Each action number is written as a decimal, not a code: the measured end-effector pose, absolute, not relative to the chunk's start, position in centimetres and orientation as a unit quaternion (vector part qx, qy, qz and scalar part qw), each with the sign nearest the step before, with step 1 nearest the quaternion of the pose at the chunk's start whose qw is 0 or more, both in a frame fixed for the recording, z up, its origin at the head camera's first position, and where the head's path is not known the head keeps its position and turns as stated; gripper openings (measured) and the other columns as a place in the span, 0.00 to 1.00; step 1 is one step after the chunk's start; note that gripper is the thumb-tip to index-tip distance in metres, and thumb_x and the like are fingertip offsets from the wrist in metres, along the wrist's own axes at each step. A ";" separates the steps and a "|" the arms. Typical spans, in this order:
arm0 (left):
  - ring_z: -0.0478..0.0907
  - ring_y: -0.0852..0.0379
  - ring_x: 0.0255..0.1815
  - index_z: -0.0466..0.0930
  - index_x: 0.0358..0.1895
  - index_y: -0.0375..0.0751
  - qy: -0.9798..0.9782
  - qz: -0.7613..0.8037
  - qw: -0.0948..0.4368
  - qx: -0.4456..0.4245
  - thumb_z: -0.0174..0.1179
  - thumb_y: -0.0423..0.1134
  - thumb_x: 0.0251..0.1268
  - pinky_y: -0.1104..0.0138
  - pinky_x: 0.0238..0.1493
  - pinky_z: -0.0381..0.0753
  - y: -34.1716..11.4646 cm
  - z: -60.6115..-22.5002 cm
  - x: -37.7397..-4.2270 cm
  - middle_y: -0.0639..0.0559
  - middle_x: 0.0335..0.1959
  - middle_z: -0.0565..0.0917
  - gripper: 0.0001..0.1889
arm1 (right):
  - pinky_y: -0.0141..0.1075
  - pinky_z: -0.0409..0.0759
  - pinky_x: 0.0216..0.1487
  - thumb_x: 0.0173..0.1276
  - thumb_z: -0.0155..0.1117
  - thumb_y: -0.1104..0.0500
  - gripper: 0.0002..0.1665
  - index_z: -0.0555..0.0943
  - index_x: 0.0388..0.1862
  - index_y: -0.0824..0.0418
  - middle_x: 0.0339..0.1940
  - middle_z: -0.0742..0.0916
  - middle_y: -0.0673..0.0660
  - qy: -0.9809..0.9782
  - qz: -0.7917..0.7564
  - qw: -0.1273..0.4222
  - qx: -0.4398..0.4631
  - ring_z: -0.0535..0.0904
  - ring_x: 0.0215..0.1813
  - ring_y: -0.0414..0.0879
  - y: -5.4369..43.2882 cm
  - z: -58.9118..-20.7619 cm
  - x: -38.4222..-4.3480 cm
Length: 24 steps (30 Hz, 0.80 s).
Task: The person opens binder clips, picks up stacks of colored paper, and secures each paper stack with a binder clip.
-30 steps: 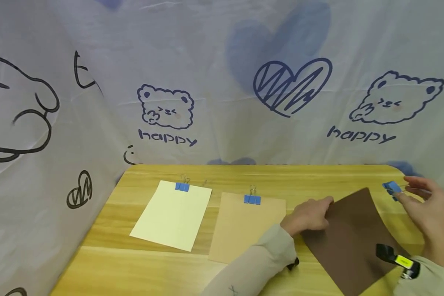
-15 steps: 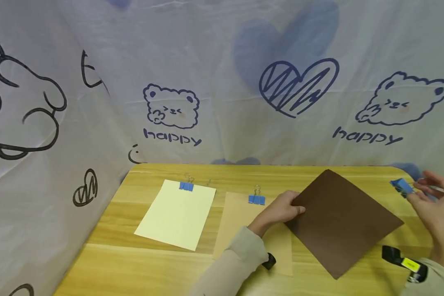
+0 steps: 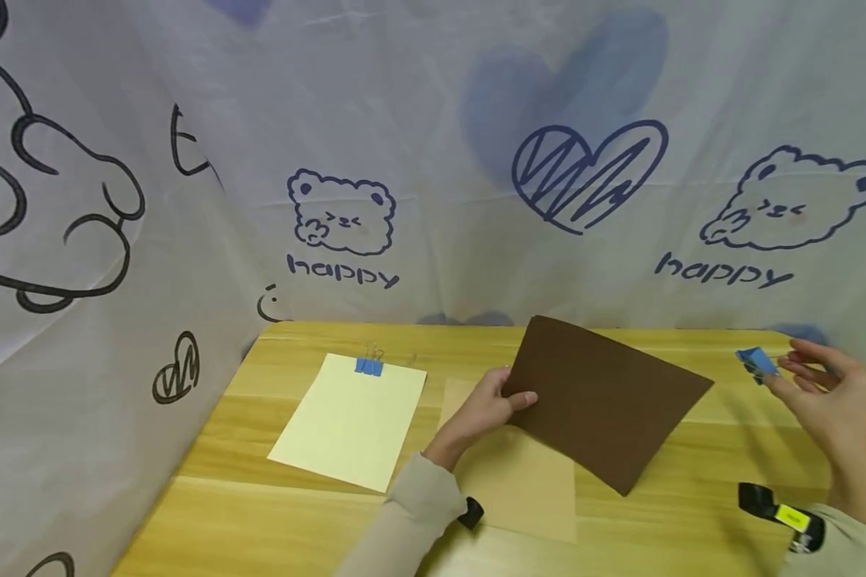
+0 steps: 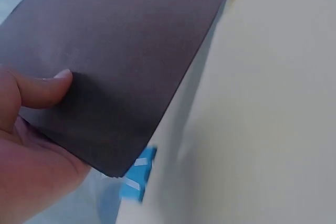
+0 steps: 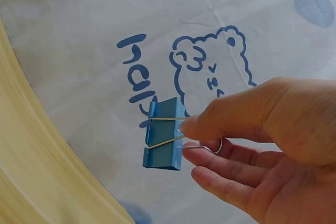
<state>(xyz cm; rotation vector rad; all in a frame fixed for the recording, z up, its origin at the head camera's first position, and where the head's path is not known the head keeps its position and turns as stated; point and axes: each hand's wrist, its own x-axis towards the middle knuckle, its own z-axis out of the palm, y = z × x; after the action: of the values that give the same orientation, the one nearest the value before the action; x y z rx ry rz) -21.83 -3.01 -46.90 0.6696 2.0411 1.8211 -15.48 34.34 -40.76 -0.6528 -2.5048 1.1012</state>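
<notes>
Dark brown paper is lifted and tilted above the table, gripped at its left edge by my left hand. The thumb lies on its face; the fingers behind it are hidden. To the right, my right hand holds a blue binder clip by its wire handles, and the right wrist view shows the clip pinched there, with no paper in it. Below the brown paper lies a tan sheet, partly covered. Its blue binder clip shows past the brown corner in the left wrist view.
A pale yellow sheet with a blue binder clip at its top lies left on the wooden table. A white printed cloth hangs behind the table and along its left side.
My left hand has moved left and lifted the brown paper, which has turned and now covers part of the tan sheet and its clip. My right hand still holds its clip, shifted slightly.
</notes>
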 end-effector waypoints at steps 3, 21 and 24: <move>0.82 0.60 0.45 0.82 0.55 0.29 0.719 0.638 0.159 0.224 0.57 0.28 0.76 0.67 0.49 0.81 -4.4 -47.6 -21.9 0.42 0.49 0.87 0.11 | 0.45 0.73 0.66 0.73 0.64 0.65 0.35 0.66 0.77 0.69 0.71 0.74 0.73 -0.888 0.370 0.156 -0.222 0.75 0.68 0.63 34.2 -40.9 -15.3; 0.83 0.57 0.48 0.79 0.57 0.29 0.709 0.646 0.176 0.221 0.64 0.27 0.70 0.64 0.53 0.80 -8.7 -48.8 -23.1 0.45 0.49 0.87 0.14 | 0.35 0.85 0.46 0.70 0.69 0.63 0.37 0.69 0.76 0.67 0.65 0.80 0.73 -0.909 0.348 0.155 -0.170 0.84 0.51 0.50 34.4 -40.8 -15.7; 0.81 0.53 0.55 0.76 0.63 0.32 0.709 0.646 0.174 0.222 0.60 0.28 0.73 0.61 0.58 0.79 -8.7 -48.9 -23.1 0.43 0.56 0.84 0.18 | 0.31 0.85 0.40 0.69 0.69 0.64 0.37 0.69 0.75 0.69 0.63 0.80 0.75 -0.910 0.348 0.152 -0.167 0.81 0.58 0.68 34.3 -40.8 -15.8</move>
<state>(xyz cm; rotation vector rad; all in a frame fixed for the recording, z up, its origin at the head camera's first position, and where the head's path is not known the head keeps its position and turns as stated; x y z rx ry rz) -23.11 -8.67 -48.93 0.6294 2.0098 1.8323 -15.78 34.28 -40.81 -0.4782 -2.6105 0.9985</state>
